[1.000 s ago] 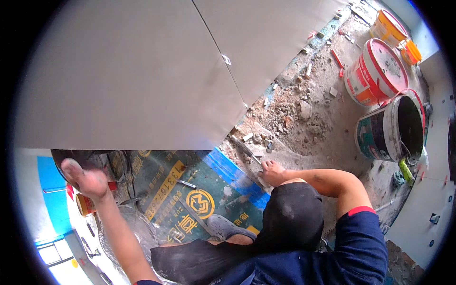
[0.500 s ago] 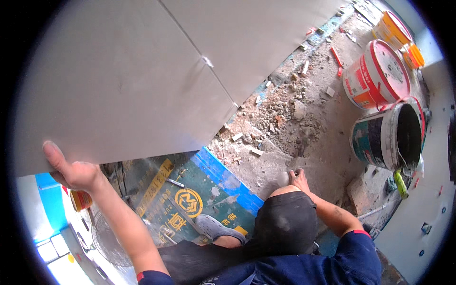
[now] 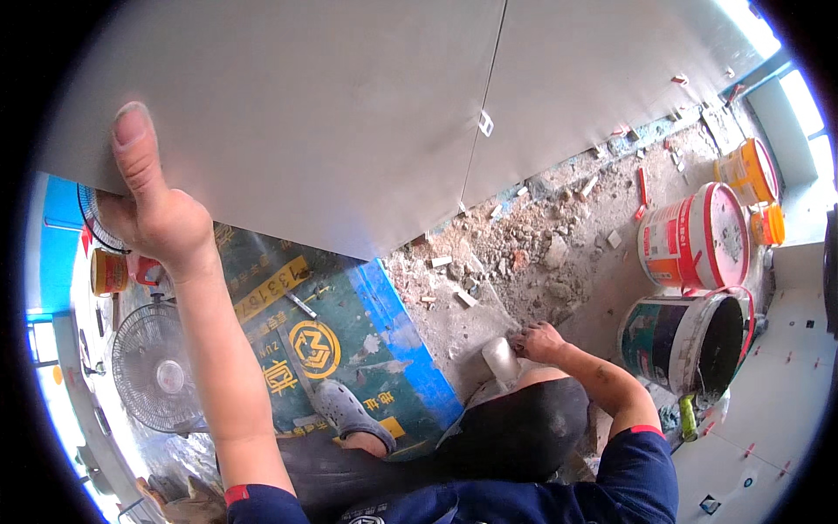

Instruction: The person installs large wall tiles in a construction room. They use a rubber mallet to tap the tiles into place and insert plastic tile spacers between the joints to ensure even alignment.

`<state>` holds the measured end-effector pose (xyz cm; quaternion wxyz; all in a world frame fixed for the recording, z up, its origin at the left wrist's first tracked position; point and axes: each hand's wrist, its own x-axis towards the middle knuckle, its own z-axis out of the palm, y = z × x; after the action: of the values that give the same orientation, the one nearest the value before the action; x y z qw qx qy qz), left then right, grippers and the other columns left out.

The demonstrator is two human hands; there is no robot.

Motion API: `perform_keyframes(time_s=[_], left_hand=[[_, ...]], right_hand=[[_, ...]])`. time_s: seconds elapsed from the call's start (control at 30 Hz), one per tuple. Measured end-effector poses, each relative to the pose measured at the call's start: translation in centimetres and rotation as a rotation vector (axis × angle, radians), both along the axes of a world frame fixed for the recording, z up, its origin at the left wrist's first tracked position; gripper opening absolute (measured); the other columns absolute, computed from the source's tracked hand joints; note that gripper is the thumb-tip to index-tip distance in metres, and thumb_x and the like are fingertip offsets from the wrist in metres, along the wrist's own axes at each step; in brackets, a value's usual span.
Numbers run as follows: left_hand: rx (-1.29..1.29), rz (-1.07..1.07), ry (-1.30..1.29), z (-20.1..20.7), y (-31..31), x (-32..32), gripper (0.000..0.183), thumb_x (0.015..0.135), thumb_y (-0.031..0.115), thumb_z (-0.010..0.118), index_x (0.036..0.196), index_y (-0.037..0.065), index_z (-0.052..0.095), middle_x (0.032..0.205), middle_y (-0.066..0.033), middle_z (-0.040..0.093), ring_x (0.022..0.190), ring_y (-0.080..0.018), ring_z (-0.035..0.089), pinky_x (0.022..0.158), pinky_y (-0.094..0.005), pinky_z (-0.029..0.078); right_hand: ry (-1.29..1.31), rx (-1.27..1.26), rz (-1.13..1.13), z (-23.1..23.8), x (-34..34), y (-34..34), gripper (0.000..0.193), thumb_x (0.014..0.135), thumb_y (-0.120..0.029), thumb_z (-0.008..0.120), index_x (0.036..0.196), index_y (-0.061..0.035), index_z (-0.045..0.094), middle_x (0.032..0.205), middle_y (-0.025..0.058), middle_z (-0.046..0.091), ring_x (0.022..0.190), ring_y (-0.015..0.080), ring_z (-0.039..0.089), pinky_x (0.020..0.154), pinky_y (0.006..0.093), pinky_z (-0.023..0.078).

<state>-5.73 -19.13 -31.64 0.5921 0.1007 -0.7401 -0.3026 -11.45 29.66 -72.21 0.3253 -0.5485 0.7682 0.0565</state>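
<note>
A large grey wall tile (image 3: 305, 113) fills the upper left, its lower edge standing off above the floor. My left hand (image 3: 166, 210) holds that edge, thumb flat on the front face and fingers hidden behind. A thin seam parts it from a second grey tile (image 3: 602, 79), with a white spacer clip (image 3: 485, 123) sticking out of the seam. Low beside my bent knee, my right hand (image 3: 539, 342) has its fingers curled by a pale, rounded, cylinder-like thing (image 3: 500, 360). What kind of thing it is, and how the fingers grip it, cannot be made out.
Rubble (image 3: 524, 253) lies along the wall's foot. At right stand a red-lidded bucket (image 3: 668, 240), an open dark bucket (image 3: 663, 336) and a yellow bucket (image 3: 742, 172). A green printed floor sheet (image 3: 349, 349) with blue tape lies under my shoe (image 3: 345, 410); a fan (image 3: 157, 367) stands left.
My view has turned, so the tiles and buckets sit differently. The pale thing by my right hand shows more of its length. My left hand still grips the tile edge.
</note>
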Motion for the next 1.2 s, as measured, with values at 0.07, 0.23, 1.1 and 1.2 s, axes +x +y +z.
perform_keyframes(time_s=[0.07,0.23,1.1,1.2], left_hand=[[-0.035,0.034,0.0,0.3,-0.4,0.5,0.054,0.089,0.049,0.066,0.113,0.002,0.055,0.105,-0.0132,0.063,0.093,-0.0219,0.068,0.075,-0.0345,0.062],[-0.017,0.163,0.012,-0.5,0.3,-0.4,0.057,0.09,0.051,0.064,0.113,0.0,0.054,0.104,-0.0131,0.063,0.093,-0.0213,0.068,0.073,-0.0328,0.062],[0.112,-0.055,0.111,-1.5,0.2,-0.3,0.053,0.091,0.025,0.067,0.126,-0.009,0.047,0.121,-0.0194,0.056,0.106,-0.0248,0.057,0.09,-0.0369,0.049],[0.08,-0.046,0.136,-0.5,0.8,-0.7,0.054,0.091,0.022,0.065,0.13,-0.008,0.045,0.122,-0.0184,0.056,0.107,-0.0246,0.056,0.092,-0.037,0.047]], right_hand=[[-0.003,0.177,0.109,3.2,-1.5,-2.8,0.03,0.09,-0.04,0.057,0.105,-0.0178,0.071,0.1,0.0075,0.068,0.097,0.0254,0.067,0.08,0.0423,0.051],[0.044,-0.158,0.148,11.7,-5.4,-8.5,0.035,0.093,-0.046,0.053,0.095,-0.0155,0.071,0.088,0.0069,0.069,0.081,0.0252,0.07,0.068,0.0403,0.054],[-0.418,-1.024,-0.159,28.7,-10.9,-24.5,0.056,0.094,-0.053,0.054,0.082,0.0008,0.061,0.069,0.0213,0.057,0.063,0.0397,0.055,0.059,0.0437,0.046],[-0.441,-1.016,-0.22,29.6,-9.5,-23.8,0.048,0.096,-0.048,0.054,0.089,-0.001,0.063,0.073,0.0211,0.057,0.063,0.0341,0.052,0.063,0.0412,0.047]])
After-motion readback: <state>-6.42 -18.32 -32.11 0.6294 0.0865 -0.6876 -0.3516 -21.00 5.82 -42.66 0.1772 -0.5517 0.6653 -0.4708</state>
